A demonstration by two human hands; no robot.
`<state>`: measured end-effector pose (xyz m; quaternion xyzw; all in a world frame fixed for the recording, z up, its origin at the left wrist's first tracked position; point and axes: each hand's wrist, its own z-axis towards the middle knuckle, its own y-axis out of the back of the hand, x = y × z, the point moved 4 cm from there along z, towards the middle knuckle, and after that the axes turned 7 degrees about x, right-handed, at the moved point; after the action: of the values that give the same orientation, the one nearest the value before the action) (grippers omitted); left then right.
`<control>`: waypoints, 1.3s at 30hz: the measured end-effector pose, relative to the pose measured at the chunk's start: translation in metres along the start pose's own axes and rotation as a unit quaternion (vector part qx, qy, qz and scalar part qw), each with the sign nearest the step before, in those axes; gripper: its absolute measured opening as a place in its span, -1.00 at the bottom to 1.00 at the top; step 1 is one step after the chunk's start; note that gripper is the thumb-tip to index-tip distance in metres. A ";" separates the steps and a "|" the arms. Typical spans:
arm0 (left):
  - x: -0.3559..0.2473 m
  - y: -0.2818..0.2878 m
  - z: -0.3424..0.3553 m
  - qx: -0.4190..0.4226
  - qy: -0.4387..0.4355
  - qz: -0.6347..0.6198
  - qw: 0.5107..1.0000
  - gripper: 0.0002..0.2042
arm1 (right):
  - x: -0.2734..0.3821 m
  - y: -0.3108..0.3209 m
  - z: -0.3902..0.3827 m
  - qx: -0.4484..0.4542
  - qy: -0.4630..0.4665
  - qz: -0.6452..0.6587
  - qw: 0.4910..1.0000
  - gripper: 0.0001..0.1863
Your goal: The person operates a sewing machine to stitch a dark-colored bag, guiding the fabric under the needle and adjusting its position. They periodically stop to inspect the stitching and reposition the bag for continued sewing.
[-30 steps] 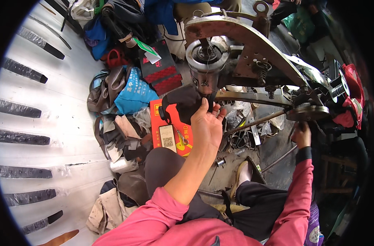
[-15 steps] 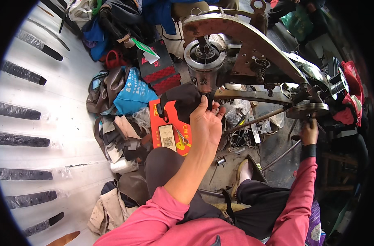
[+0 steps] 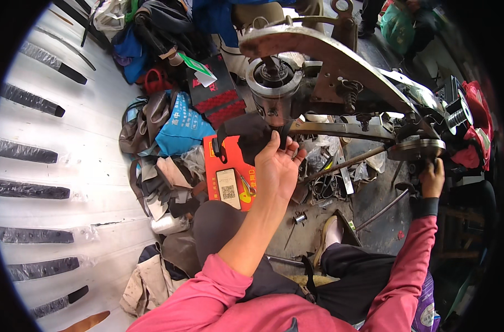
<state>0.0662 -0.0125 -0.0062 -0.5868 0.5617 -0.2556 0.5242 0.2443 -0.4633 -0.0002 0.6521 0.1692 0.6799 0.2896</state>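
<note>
A worn, hand-cranked sewing machine with a curved metal arm stands before me. Under its round metal head lies a black fabric piece with a strap at its left end. My left hand grips the near edge of that piece, thumb on top and the other fingers curled below, partly hidden. At the right, my right hand is closed at the rim of the machine's flat handwheel; its grip is partly hidden by the wheel.
A phone and small scissors lie on a red box left of my hand. Bags and fabric scraps heap beside it. A bobbin sits on the floor. Wrapped dark strips hang on the left wall.
My right hand has shifted slightly right at the handwheel's rim. The machine's curved arm has tilted a little. My left hand stays on the black fabric piece.
</note>
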 end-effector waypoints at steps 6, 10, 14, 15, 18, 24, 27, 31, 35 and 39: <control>-0.006 0.014 -0.012 0.050 0.056 0.053 0.996 -0.77 | -0.030 -0.093 -0.050 0.201 0.008 -0.065 0.977 -0.61; -0.021 0.029 -0.023 0.041 0.053 0.174 0.983 -0.73 | -0.012 -0.115 -0.075 0.148 -0.124 0.137 0.971 -0.58; -0.056 0.036 -0.031 -0.032 -0.146 0.411 0.899 -0.73 | 0.040 -0.159 -0.136 0.262 -0.247 0.277 0.891 -0.51; -0.065 0.035 -0.031 -0.043 -0.182 0.473 0.861 -0.71 | 0.070 -0.175 -0.147 0.309 -0.146 0.286 0.895 -0.63; -0.074 0.019 -0.034 -0.028 -0.287 0.606 0.741 -0.63 | 0.160 -0.200 -0.170 0.393 0.129 0.277 0.867 -0.62; -0.076 0.002 -0.020 0.032 -0.330 0.638 0.695 -0.53 | 0.230 -0.255 -0.183 0.412 0.102 0.315 0.849 -0.59; -0.079 0.005 -0.010 0.053 -0.290 0.625 0.723 -0.60 | 0.228 -0.269 -0.188 0.413 0.074 0.336 0.843 -0.60; -0.077 0.003 -0.008 0.064 -0.258 0.621 0.738 -0.69 | 0.223 -0.273 -0.182 0.371 0.126 0.303 0.869 -0.64; -0.082 0.005 -0.005 0.050 -0.172 0.576 0.797 -0.63 | 0.224 -0.273 -0.177 0.381 0.092 0.310 0.866 -0.64; -0.084 0.013 0.007 0.029 -0.063 0.458 0.886 -0.64 | 0.232 -0.270 -0.179 0.400 0.014 0.408 0.820 -0.67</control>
<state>0.0472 0.0700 0.0045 -0.2642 0.7260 0.0342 0.6340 0.1190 -0.0848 0.0018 0.7102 0.1495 0.6176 -0.3031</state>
